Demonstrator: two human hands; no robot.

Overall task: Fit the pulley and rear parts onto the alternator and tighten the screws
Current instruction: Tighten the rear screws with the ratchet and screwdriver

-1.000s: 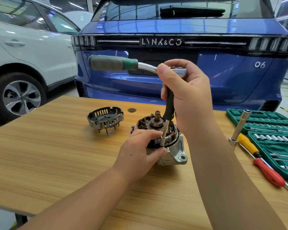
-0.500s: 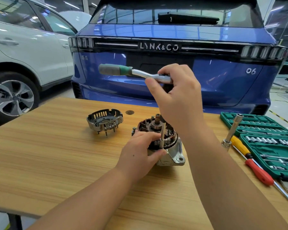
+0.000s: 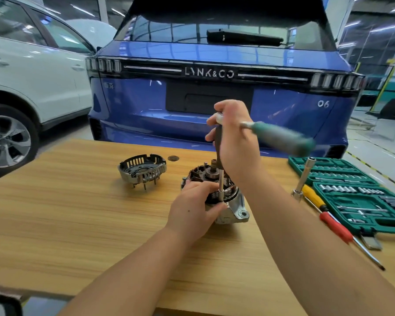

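Table [image 3: 78, 224] fills the lower frame, a blue car [image 3: 192, 106] behind it. Socket case [image 3: 363, 201] lies at right edge, screwdrivers [image 3: 328, 217] beside it. Alternator [image 3: 228, 197] stands at centre; rear cover [image 3: 141, 171] sits apart to its left. Left hand [image 3: 192, 210] grips the alternator. Right hand [image 3: 235, 142] grips the ratchet [image 3: 281, 137] head, fingers curled, extension upright on the alternator's rim.

Wooden table [image 3: 66, 224] carries alternator [image 3: 233, 206], rear cover [image 3: 143, 171], socket case [image 3: 356, 195], screwdriver [image 3: 333, 224].

left hand [image 3: 192, 208] steadies alternator [image 3: 224, 197] | right hand [image 3: 235, 142] holds ratchet [image 3: 281, 135] upright above it
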